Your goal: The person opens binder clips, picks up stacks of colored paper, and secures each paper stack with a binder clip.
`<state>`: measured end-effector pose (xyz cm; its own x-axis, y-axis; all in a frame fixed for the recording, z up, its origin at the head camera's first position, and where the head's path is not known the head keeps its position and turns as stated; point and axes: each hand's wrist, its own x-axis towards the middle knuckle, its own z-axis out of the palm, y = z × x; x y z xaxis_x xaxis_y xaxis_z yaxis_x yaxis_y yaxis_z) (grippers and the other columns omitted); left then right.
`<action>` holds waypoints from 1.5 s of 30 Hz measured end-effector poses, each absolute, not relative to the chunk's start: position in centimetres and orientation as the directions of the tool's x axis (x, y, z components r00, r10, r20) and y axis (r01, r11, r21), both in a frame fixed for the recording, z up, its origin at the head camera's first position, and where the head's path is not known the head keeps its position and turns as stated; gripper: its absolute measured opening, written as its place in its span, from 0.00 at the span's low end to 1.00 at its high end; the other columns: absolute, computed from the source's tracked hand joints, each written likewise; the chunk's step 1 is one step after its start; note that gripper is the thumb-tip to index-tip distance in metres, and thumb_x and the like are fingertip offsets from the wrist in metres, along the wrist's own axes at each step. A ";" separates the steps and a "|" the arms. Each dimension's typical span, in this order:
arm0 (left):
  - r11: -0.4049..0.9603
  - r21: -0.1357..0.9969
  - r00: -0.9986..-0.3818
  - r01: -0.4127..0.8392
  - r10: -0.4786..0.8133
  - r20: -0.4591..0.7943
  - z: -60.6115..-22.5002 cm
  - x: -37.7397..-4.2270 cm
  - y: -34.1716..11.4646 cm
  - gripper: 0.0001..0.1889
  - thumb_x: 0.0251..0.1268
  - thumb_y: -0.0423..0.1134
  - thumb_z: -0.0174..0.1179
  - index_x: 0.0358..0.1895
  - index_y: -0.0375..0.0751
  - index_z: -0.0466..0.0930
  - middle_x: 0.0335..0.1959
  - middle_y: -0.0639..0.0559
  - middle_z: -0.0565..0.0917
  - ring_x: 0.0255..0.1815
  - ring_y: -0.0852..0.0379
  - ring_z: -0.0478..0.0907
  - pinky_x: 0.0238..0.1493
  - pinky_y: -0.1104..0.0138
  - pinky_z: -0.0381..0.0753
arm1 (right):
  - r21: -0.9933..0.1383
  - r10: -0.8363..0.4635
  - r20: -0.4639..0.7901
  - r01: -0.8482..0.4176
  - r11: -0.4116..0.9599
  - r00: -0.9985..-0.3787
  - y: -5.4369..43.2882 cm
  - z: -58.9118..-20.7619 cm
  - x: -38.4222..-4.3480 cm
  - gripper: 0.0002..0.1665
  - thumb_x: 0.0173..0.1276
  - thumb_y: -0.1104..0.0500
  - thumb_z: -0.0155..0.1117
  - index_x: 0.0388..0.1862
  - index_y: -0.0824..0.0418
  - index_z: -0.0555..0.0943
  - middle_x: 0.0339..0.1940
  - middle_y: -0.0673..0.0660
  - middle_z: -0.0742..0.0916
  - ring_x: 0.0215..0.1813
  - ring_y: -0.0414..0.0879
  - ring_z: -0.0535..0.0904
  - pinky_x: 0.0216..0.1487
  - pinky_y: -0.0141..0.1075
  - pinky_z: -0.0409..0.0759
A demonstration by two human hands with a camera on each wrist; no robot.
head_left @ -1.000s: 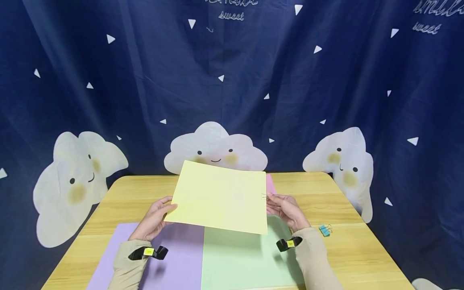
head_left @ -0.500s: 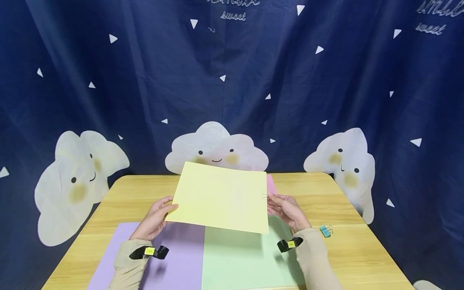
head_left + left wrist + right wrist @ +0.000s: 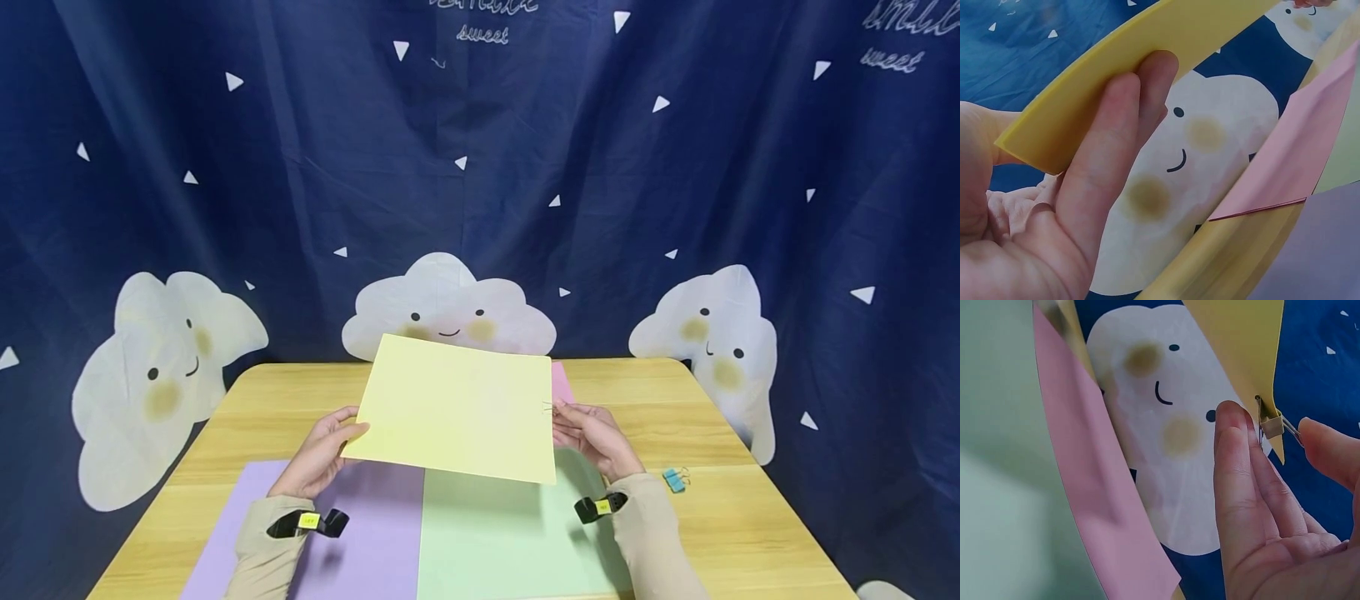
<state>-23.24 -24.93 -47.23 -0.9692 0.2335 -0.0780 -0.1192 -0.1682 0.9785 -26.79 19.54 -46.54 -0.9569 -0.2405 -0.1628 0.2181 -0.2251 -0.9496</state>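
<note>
A stack of yellow paper (image 3: 457,408) is held up tilted above the table by both hands. My left hand (image 3: 317,454) pinches its lower left corner, thumb on the near face and fingers (image 3: 1100,150) behind. At the right edge sits a small binder clip (image 3: 1272,425) in a pale yellowish tone, its body over the paper's edge. My right hand (image 3: 596,437) pinches the wire handles of this clip between thumb (image 3: 1329,447) and fingers. In the head view, the clip is mostly hidden by the fingertips, with a wire showing on the paper.
Below lie purple paper (image 3: 367,533) on the left and green paper (image 3: 517,533) on the right. Pink paper (image 3: 561,382) shows behind the yellow stack. A blue binder clip (image 3: 676,480) rests on the wooden table (image 3: 735,517) at right. A dark blue curtain (image 3: 480,200) hangs behind.
The view has shifted very slightly. Both hands, the yellow paper and the clip stay in nearly the same place, with the grips unchanged.
</note>
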 end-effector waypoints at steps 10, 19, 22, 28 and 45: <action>-0.187 0.976 -0.967 -0.114 0.248 -0.065 -47.3 -23.3 -24.9 0.14 0.81 0.34 0.52 0.62 0.34 0.67 0.44 0.57 0.91 0.44 0.61 0.90 0.46 0.66 0.91 | -0.953 -0.253 -0.166 0.221 -0.207 -0.953 19.7 -46.5 -26.8 0.10 0.80 0.57 0.61 0.46 0.61 0.86 0.37 0.51 0.93 0.41 0.42 0.91 0.49 0.32 0.90; -0.186 0.976 -0.966 -0.110 0.251 -0.061 -47.3 -23.2 -25.0 0.13 0.81 0.34 0.52 0.62 0.34 0.67 0.44 0.57 0.91 0.43 0.61 0.90 0.46 0.66 0.91 | -0.954 -0.259 -0.164 0.220 -0.205 -0.952 19.8 -46.4 -26.8 0.11 0.80 0.57 0.61 0.48 0.62 0.86 0.38 0.51 0.93 0.42 0.42 0.91 0.49 0.32 0.90; -0.185 0.976 -0.966 -0.111 0.251 -0.062 -47.2 -23.2 -24.9 0.13 0.81 0.34 0.52 0.62 0.35 0.67 0.45 0.57 0.91 0.44 0.61 0.90 0.46 0.65 0.91 | -0.955 -0.260 -0.165 0.220 -0.199 -0.951 19.8 -46.5 -26.8 0.11 0.80 0.57 0.60 0.47 0.61 0.86 0.38 0.51 0.93 0.42 0.42 0.91 0.49 0.32 0.90; -0.176 0.978 -0.968 -0.116 0.242 -0.071 -47.2 -23.2 -24.8 0.15 0.81 0.34 0.52 0.63 0.33 0.66 0.44 0.57 0.91 0.43 0.61 0.90 0.46 0.66 0.91 | -0.954 -0.260 -0.166 0.222 -0.201 -0.951 19.8 -46.5 -26.8 0.10 0.80 0.56 0.61 0.47 0.61 0.86 0.38 0.51 0.93 0.42 0.42 0.91 0.49 0.32 0.90; -0.169 0.978 -0.968 -0.121 0.240 -0.078 -47.3 -23.3 -24.8 0.15 0.81 0.34 0.52 0.63 0.33 0.65 0.44 0.58 0.90 0.43 0.62 0.90 0.46 0.65 0.91 | -0.953 -0.248 -0.174 0.227 -0.202 -0.953 19.8 -46.4 -26.8 0.13 0.80 0.57 0.61 0.52 0.65 0.82 0.37 0.51 0.93 0.41 0.42 0.91 0.47 0.31 0.90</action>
<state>-23.30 -24.82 -47.32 -0.9677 0.2396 -0.0781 -0.1207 -0.1687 0.9783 -26.80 19.79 -46.36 -0.9530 -0.2479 -0.1743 0.2267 -0.2015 -0.9529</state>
